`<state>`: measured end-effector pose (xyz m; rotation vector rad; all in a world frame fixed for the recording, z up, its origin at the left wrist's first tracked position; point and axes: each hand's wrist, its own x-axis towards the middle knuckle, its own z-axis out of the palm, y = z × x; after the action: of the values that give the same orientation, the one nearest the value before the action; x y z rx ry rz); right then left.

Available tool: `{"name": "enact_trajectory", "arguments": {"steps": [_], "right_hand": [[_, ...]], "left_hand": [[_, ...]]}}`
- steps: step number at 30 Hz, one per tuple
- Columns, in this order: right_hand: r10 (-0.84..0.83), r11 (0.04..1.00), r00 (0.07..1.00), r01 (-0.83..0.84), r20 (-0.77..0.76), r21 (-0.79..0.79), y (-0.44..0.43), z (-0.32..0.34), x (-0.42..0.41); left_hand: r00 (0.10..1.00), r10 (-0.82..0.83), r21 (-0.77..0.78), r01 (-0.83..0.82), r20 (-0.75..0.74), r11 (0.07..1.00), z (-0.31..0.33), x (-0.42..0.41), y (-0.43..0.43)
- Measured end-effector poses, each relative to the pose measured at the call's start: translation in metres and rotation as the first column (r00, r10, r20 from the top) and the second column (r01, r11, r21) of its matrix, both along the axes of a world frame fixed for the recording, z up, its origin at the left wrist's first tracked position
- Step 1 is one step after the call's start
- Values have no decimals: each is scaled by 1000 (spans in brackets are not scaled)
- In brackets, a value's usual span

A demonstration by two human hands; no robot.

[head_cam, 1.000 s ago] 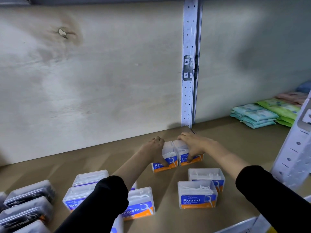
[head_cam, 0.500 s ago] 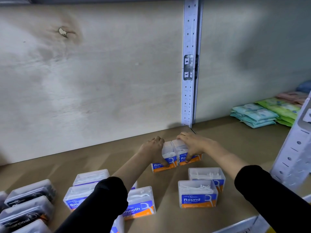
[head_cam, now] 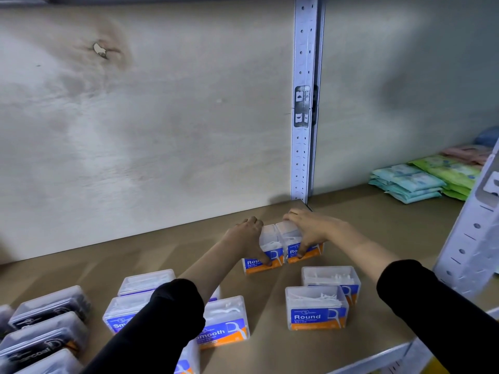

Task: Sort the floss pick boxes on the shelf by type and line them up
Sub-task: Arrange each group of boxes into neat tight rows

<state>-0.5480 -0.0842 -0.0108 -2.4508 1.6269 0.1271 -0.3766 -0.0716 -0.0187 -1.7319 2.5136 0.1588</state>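
Note:
Two clear "Round" floss pick boxes stand side by side and touching, deep on the brown shelf (head_cam: 162, 255). My left hand (head_cam: 247, 236) grips the left Round box (head_cam: 268, 245), thumb on its blue-and-orange label. My right hand (head_cam: 310, 228) grips the right Round box (head_cam: 293, 237) the same way. Two more Round boxes (head_cam: 316, 307) (head_cam: 330, 276) stand nearer me on the right. Several "Smooth" boxes (head_cam: 224, 322) sit under my left forearm. Dark "Charcoal" boxes (head_cam: 44, 330) line the lower left corner.
A perforated metal upright (head_cam: 303, 103) runs down the pale wooden back wall just behind the held boxes. Stacked teal, green and pink packets (head_cam: 415, 182) lie at the far right. A grey metal post (head_cam: 472, 238) rises at the shelf's right front.
Both hands stay on the two back Round boxes, which have hardly shifted. The view is nearly the same.

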Motion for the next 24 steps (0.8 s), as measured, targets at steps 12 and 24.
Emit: {"name": "enact_trajectory", "arguments": {"steps": [12, 24], "right_hand": [[-35, 998, 995, 40, -91, 58, 55, 50, -17], [-96, 989, 984, 111, -151, 93, 105, 15, -42]], "left_hand": [[960, -218, 80, 235, -174, 969, 44, -16, 48], [958, -268, 80, 277, -102, 958, 20, -45, 103]]}}
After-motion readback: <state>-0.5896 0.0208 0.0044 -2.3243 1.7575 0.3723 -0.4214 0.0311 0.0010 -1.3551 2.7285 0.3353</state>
